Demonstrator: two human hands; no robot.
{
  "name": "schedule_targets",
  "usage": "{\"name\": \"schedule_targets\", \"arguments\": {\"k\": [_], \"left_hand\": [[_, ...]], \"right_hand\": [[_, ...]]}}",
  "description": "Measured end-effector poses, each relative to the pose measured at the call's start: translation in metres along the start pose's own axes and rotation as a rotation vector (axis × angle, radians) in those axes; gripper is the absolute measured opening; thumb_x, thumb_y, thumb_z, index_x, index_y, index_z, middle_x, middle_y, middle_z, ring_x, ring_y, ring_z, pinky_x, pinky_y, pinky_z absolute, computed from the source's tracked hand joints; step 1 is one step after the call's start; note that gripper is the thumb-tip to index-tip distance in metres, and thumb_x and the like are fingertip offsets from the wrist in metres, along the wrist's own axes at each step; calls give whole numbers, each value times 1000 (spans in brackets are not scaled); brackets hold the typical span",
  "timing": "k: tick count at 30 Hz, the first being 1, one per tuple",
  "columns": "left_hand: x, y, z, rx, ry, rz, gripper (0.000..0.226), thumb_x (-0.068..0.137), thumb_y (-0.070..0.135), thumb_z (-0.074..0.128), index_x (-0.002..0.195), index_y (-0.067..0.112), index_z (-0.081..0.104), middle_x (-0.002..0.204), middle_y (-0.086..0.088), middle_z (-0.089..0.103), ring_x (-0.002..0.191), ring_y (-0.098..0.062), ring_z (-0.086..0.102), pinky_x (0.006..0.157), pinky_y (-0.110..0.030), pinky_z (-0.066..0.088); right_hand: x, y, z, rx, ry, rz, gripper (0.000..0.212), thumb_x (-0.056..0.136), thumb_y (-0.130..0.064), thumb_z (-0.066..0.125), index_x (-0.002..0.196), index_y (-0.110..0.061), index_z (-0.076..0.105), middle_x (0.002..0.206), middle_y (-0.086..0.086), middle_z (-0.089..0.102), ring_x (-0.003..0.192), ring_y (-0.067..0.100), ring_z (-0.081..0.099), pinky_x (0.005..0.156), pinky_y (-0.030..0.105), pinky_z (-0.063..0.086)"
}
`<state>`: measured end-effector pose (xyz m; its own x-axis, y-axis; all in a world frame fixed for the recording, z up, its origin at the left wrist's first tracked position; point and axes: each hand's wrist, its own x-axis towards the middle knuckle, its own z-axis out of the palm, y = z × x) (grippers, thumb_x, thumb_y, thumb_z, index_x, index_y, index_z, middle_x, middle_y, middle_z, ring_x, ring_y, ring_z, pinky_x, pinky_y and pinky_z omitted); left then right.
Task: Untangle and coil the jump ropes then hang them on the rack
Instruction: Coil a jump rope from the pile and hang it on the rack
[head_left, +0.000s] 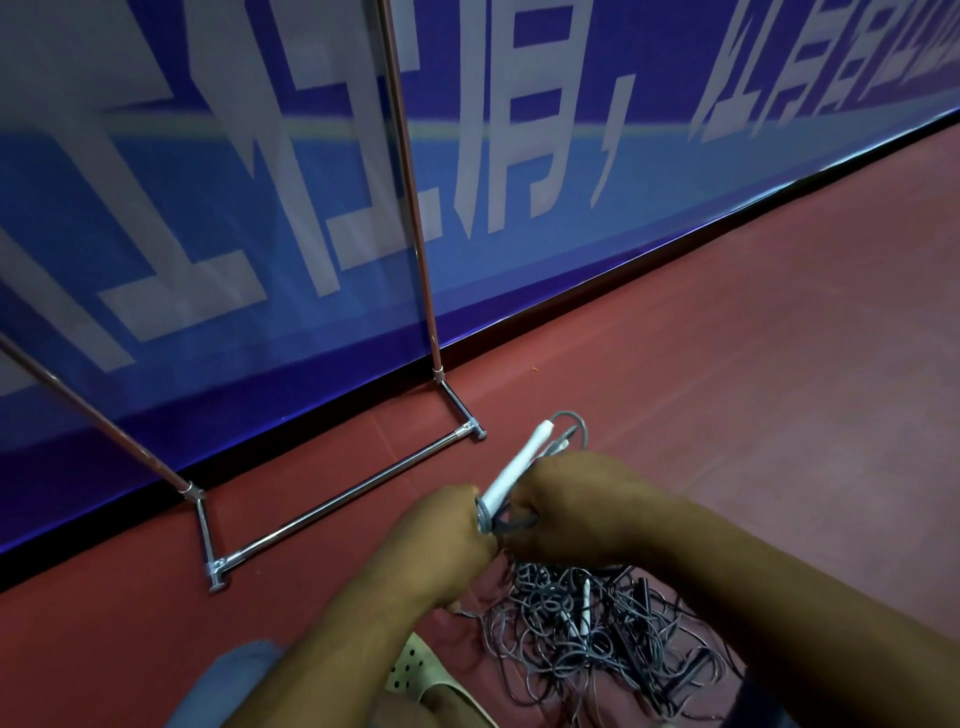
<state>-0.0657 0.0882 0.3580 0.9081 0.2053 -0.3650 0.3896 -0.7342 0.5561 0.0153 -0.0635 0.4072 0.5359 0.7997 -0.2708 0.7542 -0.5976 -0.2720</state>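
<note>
Nearest, a perforated sandal (415, 670) sat just on the near side of the tangle of jump ropes (587, 623). The tangle sprawled on the red floor (727, 338), thin grey cords crossing many times, with more white handles and some dark ones buried in it. Above the tangle's far edge the two hands met. The right hand (576, 504) had its grip closed round the lower part of a white handle (511, 470), with a few cord loops bunched against its fingers. The handle angled up and away from the tangle, cord arcing off its far tip. The left hand (441, 535) pressed against the handle's capped end, fingers curled under; what its grip held was hidden, so I could not tell. Strands dropped from between the hands into the tangle, so this rope was judged not yet free. Risks noted: a hard pull would likely cinch the crossings into knots or drag the whole heap along. A buried handle could snag in a loop. The bunched loops could spill off the right hand if its grip eased. Slack trailing near the sandal could catch underfoot on rising. Beyond the tangle and to its left stood the rack (332, 506), foot bar on the floor, its top out of view. Farther off hung a blue banner (260, 208).
</note>
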Motion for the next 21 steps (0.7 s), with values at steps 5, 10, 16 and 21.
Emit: {"name": "schedule_targets", "arguments": {"k": [5,10,16,21], "left_hand": [[-2,3,7,278,-43,-28,10,91,30,65,93,24,57,99,-4,71,92,-29,68,70,-31,47],[-12,6,11,546,-97,-1,15,96,33,57,108,27,64,103,-1,70,101,-29,68,72,-31,43],[-25,11,0,660,-263,65,28,90,37,62,117,29,63,114,1,71,108,-27,67,82,-32,50],[-36,15,-14,463,-386,165,34,81,53,78,92,27,59,86,6,61,83,-21,60,67,-31,42]], "right_hand": [[-4,-6,-3,-35,-120,-18,22,81,-34,64,67,-18,57,67,4,56,71,29,59,63,28,44],[-2,-8,0,-82,-116,-121,14,84,-23,62,86,-13,71,78,8,66,75,34,62,71,39,58],[0,-10,1,-161,7,-144,36,82,-57,71,94,-22,73,92,0,71,88,27,65,68,29,47],[1,2,-4,218,-220,-39,37,77,-56,80,85,-21,74,72,-7,69,69,13,63,59,25,45]]}}
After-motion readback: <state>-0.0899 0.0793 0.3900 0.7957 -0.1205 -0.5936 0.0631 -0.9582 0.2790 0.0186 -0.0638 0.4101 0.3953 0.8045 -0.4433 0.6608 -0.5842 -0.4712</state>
